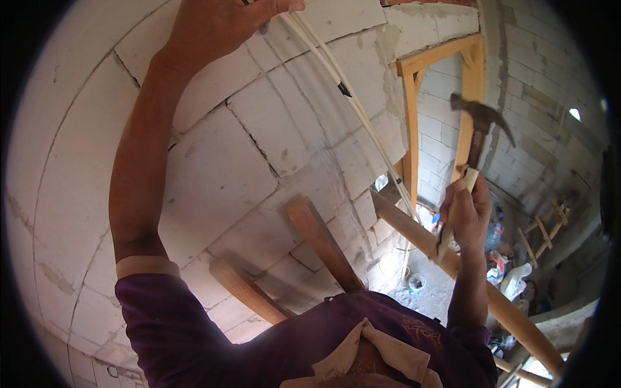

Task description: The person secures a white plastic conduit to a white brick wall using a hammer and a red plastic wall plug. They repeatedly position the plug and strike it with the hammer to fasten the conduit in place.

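My right hand [462,210] is wrapped round the pale handle of a claw hammer [480,123], raised at the right with its rusty head up. At the top edge my left hand [213,32] is held up against the wall of pale blocks [213,155]. Its fingers are partly cut off by the picture's edge, and a small dark metal piece [264,27] shows beneath them, too little to name. Close to those fingers, two white cables [369,123] run down the wall, bound together with black tape [343,89].
Wooden posts [320,242] stand close in front of me, and a wooden beam [517,310] slants below my right arm. Beyond are a wooden door frame [475,77], a bucket [416,282] on the floor, plastic bags [516,279] and a small wooden ladder [545,233].
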The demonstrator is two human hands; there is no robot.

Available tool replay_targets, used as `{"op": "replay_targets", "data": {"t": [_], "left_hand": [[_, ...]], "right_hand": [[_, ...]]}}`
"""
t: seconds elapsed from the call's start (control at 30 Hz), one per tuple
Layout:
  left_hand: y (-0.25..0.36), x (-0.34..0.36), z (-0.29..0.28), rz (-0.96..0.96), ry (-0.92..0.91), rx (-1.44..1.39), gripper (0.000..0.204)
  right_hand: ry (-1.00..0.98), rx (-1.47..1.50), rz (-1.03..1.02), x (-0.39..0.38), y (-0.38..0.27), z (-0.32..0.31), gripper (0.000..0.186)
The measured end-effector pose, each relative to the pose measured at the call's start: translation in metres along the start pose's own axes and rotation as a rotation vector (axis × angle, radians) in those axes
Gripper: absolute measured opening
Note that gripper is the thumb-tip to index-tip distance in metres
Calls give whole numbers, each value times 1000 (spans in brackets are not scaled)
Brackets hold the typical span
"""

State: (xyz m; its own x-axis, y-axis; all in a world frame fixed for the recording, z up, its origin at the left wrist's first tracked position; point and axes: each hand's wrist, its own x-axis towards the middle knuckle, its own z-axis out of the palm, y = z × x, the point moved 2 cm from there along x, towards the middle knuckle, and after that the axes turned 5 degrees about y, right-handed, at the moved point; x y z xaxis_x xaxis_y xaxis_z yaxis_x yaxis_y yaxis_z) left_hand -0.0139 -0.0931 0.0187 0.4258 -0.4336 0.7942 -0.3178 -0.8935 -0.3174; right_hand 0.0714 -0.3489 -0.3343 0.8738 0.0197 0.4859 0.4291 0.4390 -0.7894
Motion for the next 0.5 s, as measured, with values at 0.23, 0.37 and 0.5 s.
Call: {"op": "replay_targets", "data": {"t": [0.23, 0.37, 0.5], "left_hand": [[-12, -7, -1, 71, 54, 77, 58], [-19, -13, 4, 159, 123, 135, 59], [-20, -13, 6, 174, 129, 137, 60]], "right_hand": [[-28, -39, -10, 15, -28, 35, 42], [-56, -40, -91, 21, -34, 54, 45], [-29, -48, -46, 21, -44, 73, 41]]}}
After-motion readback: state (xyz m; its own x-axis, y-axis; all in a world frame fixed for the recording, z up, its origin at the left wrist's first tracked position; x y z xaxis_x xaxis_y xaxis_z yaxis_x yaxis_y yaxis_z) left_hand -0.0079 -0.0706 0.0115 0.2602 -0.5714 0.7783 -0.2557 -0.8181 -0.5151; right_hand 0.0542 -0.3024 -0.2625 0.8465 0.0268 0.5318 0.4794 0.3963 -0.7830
